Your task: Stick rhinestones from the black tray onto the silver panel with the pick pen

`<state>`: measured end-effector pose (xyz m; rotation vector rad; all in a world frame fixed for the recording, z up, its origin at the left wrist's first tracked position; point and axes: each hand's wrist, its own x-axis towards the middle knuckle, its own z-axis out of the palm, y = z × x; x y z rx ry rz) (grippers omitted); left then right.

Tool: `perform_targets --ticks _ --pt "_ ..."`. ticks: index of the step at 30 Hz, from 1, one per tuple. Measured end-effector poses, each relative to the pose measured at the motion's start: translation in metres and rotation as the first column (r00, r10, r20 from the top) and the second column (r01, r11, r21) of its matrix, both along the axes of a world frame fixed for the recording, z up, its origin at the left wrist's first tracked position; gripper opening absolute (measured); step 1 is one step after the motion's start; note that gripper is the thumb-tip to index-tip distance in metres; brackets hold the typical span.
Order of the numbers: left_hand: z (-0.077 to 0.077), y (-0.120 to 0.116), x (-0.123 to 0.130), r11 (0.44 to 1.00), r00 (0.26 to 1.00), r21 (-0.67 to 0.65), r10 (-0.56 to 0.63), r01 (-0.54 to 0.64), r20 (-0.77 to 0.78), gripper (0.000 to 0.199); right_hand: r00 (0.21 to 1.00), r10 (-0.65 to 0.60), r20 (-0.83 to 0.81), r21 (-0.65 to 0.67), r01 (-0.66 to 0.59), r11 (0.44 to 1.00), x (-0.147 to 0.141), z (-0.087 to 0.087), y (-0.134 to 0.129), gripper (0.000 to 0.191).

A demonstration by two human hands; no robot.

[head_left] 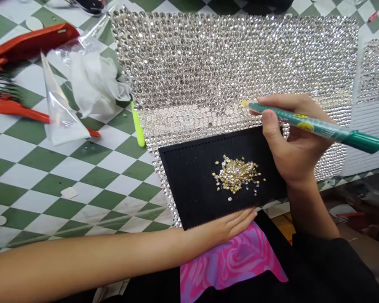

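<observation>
My right hand (290,143) grips a green pen-like picker tool (318,126), its yellow tip touching the rhinestone-covered panel (208,67) near the lower rows. A black ridged tray (192,185) lies on the panel's near edge with a small pile of gold-backed rhinestones (236,174) on it. My left hand (230,225) rests flat, fingers together, against the tray's near edge, forearm stretched across the table's front.
Green-and-white checked table (50,168). Crumpled clear plastic bags (82,84) and red plastic tools (28,42) lie at the left. A lime-green stick (138,126) pokes out beside the panel. A second rhinestone sheet (374,71) on white backing is at right. Pink swirl fabric (233,261) below.
</observation>
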<state>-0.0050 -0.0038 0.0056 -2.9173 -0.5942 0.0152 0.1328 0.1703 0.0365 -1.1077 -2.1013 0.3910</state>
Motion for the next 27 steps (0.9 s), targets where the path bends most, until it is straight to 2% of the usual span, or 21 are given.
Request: perform_targets --ticks 18,21,24,27 --pt "-0.002 -0.001 -0.001 0.999 0.999 -0.030 0.012 -0.011 0.032 0.058 0.999 0.008 0.044 0.025 -0.010 1.000 0.000 -0.001 0.001 0.012" --pt "-0.002 -0.002 0.000 1.000 0.999 -0.026 0.015 -0.014 0.031 0.058 1.000 -0.017 -0.024 0.037 0.018 0.999 -0.001 -0.003 0.001 0.014" --pt "-0.002 -0.004 0.002 1.000 1.000 0.022 0.017 -0.016 -0.017 0.058 0.992 -0.054 -0.118 0.061 0.061 0.996 0.001 0.003 -0.004 0.015" --pt "-0.001 -0.005 0.002 0.995 0.996 0.096 0.010 -0.001 -0.092 0.059 0.999 -0.040 -0.018 0.042 0.040 0.998 0.005 0.018 -0.017 0.028"
